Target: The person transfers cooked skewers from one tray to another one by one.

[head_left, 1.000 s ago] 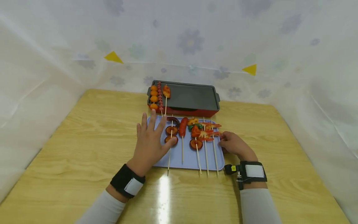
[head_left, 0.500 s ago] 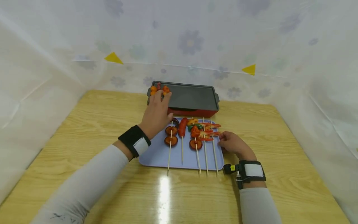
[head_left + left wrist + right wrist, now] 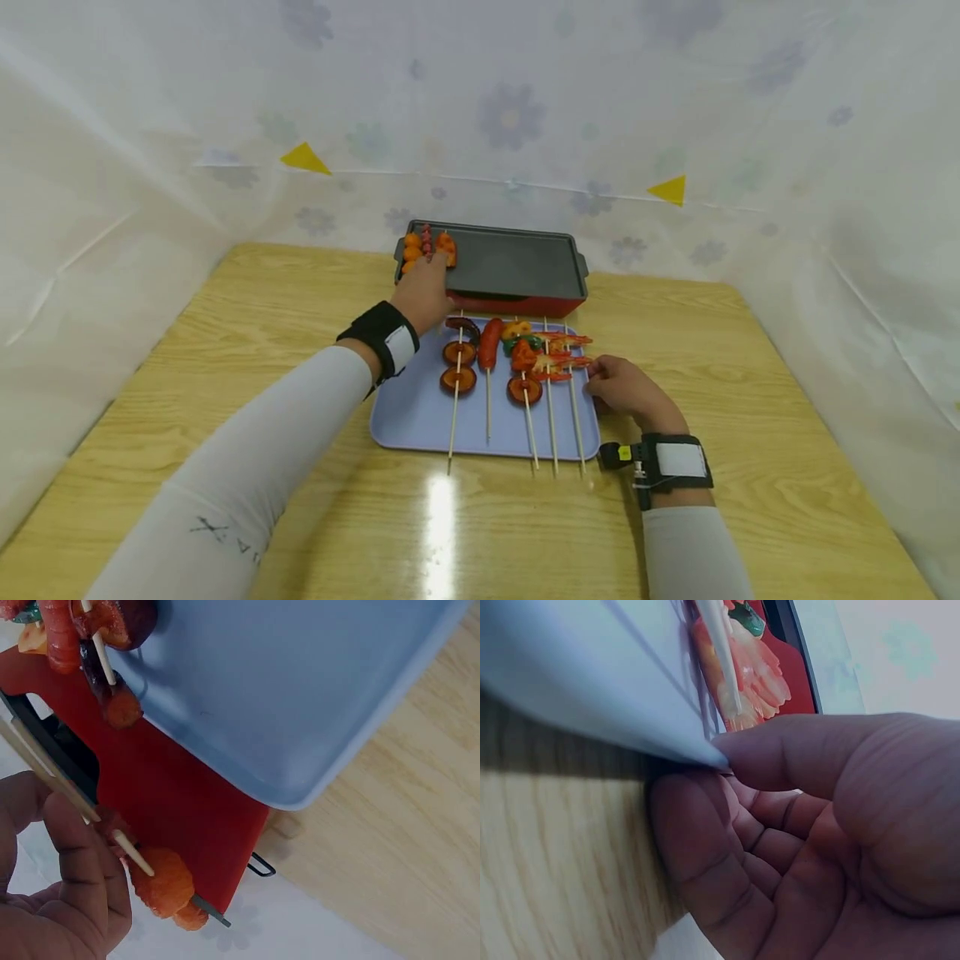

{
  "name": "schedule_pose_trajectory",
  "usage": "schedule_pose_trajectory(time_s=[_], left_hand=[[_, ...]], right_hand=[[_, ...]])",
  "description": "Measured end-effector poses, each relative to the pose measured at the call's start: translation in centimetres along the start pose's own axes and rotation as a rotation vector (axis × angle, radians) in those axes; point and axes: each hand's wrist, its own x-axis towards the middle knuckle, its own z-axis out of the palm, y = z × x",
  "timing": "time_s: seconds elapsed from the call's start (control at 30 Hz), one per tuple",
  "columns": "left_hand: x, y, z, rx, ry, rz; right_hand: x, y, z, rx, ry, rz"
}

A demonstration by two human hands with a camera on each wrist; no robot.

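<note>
My left hand (image 3: 424, 293) is at the front left of the grill pan (image 3: 517, 260) and pinches the bare wooden stick of a skewer (image 3: 60, 784) between thumb and fingers. Beyond it on the pan lie a skewer of orange balls (image 3: 412, 252), a thin reddish skewer (image 3: 427, 237) and a browned meat skewer (image 3: 447, 247). Which of these the pinched stick belongs to is hard to tell. On the right, my right hand (image 3: 628, 388) grips the edge of the light-blue tray (image 3: 622, 690), thumb on top and fingers beneath.
The tray holds a mushroom skewer (image 3: 459, 380), a sausage skewer (image 3: 491, 343), a mixed vegetable skewer (image 3: 524, 389) and shrimp skewers (image 3: 558, 362). Several sticks overhang its near edge. The wooden table (image 3: 300, 333) is enclosed by a flowered curtain (image 3: 510, 117).
My left hand has gone from hovering spread over the tray to the skewers on the pan, then drawn slightly back, now pinching a stick. The right hand stays at the tray's edge.
</note>
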Motion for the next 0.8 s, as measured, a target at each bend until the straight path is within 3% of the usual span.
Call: schedule_pose_trajectory(time_s=[0.47,0.8], left_hand=[[0.4,1.0,-1.1,0.064,-0.045,0.026],[0.7,1.2,-2.0,0.004,-0.014,-0.052]], right_hand=[[0.2,-0.3,0.0,-0.007,0.009,0.012],[0.3,-0.4,0.0,0.000,0.001,0.030]])
